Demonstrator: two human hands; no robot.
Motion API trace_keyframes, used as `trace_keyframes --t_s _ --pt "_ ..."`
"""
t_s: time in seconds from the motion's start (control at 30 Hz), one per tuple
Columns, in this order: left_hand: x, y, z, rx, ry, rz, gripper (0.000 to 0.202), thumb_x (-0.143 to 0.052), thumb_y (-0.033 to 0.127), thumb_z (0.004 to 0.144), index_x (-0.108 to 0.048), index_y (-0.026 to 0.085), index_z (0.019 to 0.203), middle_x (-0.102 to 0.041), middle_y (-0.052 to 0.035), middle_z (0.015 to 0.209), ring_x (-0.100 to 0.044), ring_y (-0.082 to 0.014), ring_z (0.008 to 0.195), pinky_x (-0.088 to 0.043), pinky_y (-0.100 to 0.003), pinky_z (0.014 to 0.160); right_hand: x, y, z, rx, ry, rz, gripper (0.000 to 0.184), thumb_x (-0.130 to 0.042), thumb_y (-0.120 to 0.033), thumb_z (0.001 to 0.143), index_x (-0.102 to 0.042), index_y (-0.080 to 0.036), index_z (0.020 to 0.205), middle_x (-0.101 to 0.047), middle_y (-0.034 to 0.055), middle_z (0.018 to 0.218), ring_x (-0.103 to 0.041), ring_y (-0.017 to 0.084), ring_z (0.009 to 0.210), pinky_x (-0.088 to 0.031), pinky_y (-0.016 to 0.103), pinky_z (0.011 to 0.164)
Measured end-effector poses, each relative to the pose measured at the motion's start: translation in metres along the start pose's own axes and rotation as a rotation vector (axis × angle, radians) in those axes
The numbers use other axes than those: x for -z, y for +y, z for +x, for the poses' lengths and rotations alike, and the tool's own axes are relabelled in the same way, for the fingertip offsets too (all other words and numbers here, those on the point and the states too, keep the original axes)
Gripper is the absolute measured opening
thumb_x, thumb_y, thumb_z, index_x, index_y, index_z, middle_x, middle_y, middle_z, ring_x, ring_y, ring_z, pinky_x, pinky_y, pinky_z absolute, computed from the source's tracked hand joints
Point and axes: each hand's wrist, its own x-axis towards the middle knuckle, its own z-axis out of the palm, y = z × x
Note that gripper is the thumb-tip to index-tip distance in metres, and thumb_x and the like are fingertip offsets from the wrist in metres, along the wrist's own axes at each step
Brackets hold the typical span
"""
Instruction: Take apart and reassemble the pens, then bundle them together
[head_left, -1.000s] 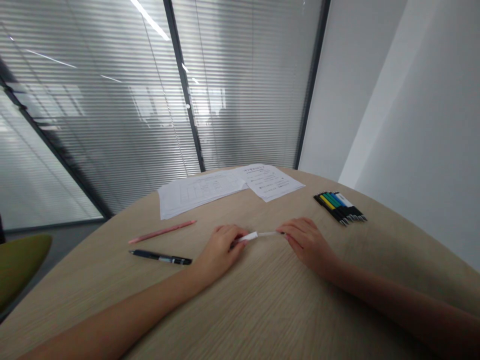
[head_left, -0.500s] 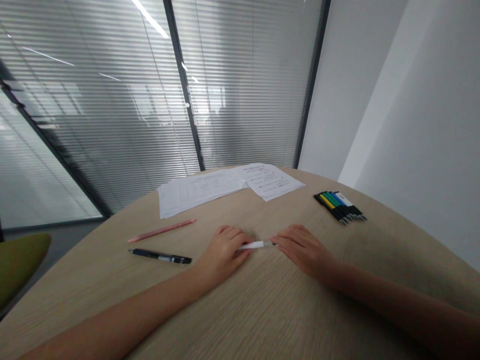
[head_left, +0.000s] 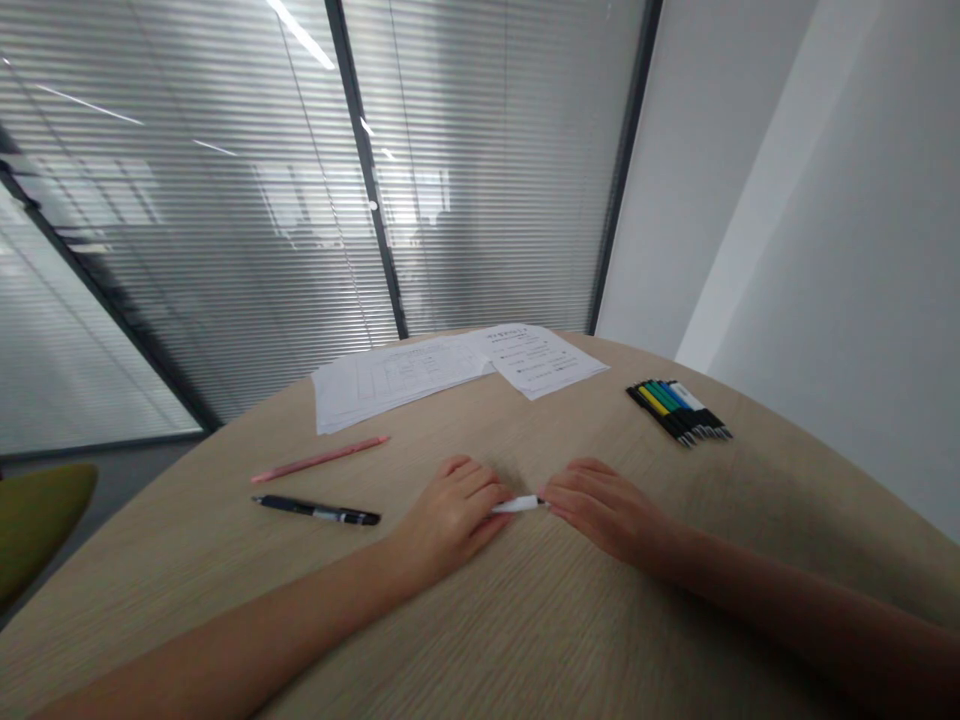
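Low over the table, a white pen (head_left: pixel 519 504) lies sideways between my two hands. My left hand (head_left: pixel 463 508) is closed round its left part, and those fingers hide that end. At the pen's dark right end, the pinched fingertips of my right hand (head_left: pixel 592 503) meet it; whether they hold a separate small part cannot be made out. To the left of my left hand lie a black pen (head_left: pixel 316 511) and, behind it, a slim pink pen or pencil (head_left: pixel 321 459).
Printed sheets of paper (head_left: pixel 405 380) are spread at the far side of the round wooden table (head_left: pixel 480 640). A row of several coloured pens (head_left: pixel 679 411) lies at the right. A green chair (head_left: pixel 41 530) stands off the left edge. Blinds and a wall rise behind.
Both hands and the white pen have come slightly nearer to me. My hands are closer together, and less of the pen's right end shows. The things on the table have stayed put.
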Motion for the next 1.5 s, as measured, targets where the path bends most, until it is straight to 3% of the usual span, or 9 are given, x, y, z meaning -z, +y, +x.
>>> trace_keyframes --t_s 0.23,0.43,0.57,0.9,1.0,1.1,1.3,1.43,1.5 --pt "-0.001 -0.001 -0.001 0.049 0.012 -0.017 0.014 -0.040 0.020 0.082 -0.053 0.017 0.084 -0.057 -0.0031 0.075 -0.050 -0.0143 0.072 -0.034 -0.030 0.073 0.000 -0.001 0.003 -0.032 0.030 -0.040 0.024 -0.044 -0.013 0.081 -0.045 -0.016 0.105 -0.061 0.0041 0.082 -0.055 0.012 0.076 -0.042 0.029 0.075" --pt "-0.003 -0.007 -0.001 0.159 0.043 -0.055 0.012 -0.042 0.019 0.081 -0.052 0.017 0.086 -0.058 -0.0035 0.079 -0.050 -0.0158 0.076 -0.034 -0.031 0.073 -0.003 0.007 0.001 -0.253 0.083 -0.153 0.026 -0.055 -0.025 0.074 -0.046 -0.017 0.098 -0.060 0.0076 0.088 -0.053 0.019 0.084 -0.040 0.036 0.076" --pt "-0.003 -0.008 0.001 0.184 0.049 -0.066 0.012 -0.042 0.019 0.081 -0.053 0.017 0.085 -0.058 -0.0035 0.079 -0.050 -0.0157 0.077 -0.035 -0.031 0.072 -0.004 0.010 0.000 -0.348 0.084 -0.121 0.007 -0.054 -0.021 0.075 -0.049 -0.018 0.079 -0.057 0.0043 0.073 -0.052 0.017 0.073 -0.041 0.033 0.068" --pt "-0.001 -0.007 -0.001 0.164 0.037 -0.060 0.012 -0.042 0.019 0.081 -0.053 0.016 0.084 -0.058 -0.0035 0.079 -0.049 -0.0160 0.077 -0.034 -0.031 0.072 -0.004 0.013 -0.001 -0.342 0.008 -0.059 0.011 -0.046 -0.022 0.080 -0.052 -0.017 0.073 -0.056 0.0018 0.068 -0.049 0.015 0.067 -0.037 0.032 0.069" --pt "-0.002 -0.007 -0.001 0.165 0.027 -0.056 0.012 -0.043 0.018 0.081 -0.054 0.017 0.085 -0.058 -0.0033 0.080 -0.049 -0.0161 0.077 -0.034 -0.031 0.072 -0.003 0.012 -0.001 -0.328 -0.006 -0.051 0.010 -0.045 -0.020 0.081 -0.053 -0.017 0.085 -0.059 0.0026 0.075 -0.050 0.015 0.072 -0.037 0.033 0.073" --pt "-0.003 -0.008 -0.001 0.166 0.035 -0.055 0.012 -0.043 0.018 0.081 -0.054 0.016 0.086 -0.058 -0.0033 0.080 -0.049 -0.0160 0.077 -0.033 -0.031 0.072 -0.004 0.011 -0.001 -0.326 0.018 -0.049 0.024 -0.052 -0.021 0.076 -0.048 -0.016 0.099 -0.059 0.0040 0.081 -0.050 0.017 0.077 -0.037 0.034 0.075" --pt "-0.003 -0.008 0.000 0.147 0.040 -0.055 0.012 -0.042 0.019 0.081 -0.053 0.016 0.085 -0.058 -0.0033 0.079 -0.049 -0.0157 0.076 -0.033 -0.031 0.072 -0.007 0.012 -0.001 -0.378 -0.011 -0.058 0.002 -0.051 -0.019 0.076 -0.050 -0.017 0.075 -0.057 0.0026 0.071 -0.049 0.016 0.071 -0.038 0.032 0.071" --pt "-0.002 -0.007 0.000 0.137 0.042 -0.047 0.012 -0.043 0.019 0.081 -0.053 0.016 0.085 -0.058 -0.0033 0.079 -0.049 -0.0157 0.076 -0.033 -0.031 0.073 -0.004 0.012 0.000 -0.345 -0.046 -0.060 0.016 -0.040 -0.019 0.082 -0.051 -0.017 0.071 -0.057 0.0023 0.068 -0.050 0.015 0.067 -0.037 0.032 0.071" --pt "-0.002 -0.006 0.000 0.130 0.044 -0.044 0.012 -0.043 0.019 0.081 -0.053 0.016 0.084 -0.057 -0.0032 0.078 -0.049 -0.0157 0.076 -0.033 -0.031 0.073 -0.003 0.011 0.000 -0.339 -0.038 -0.045 0.014 -0.039 -0.019 0.082 -0.052 -0.017 0.078 -0.058 0.0023 0.071 -0.051 0.015 0.069 -0.036 0.032 0.073"
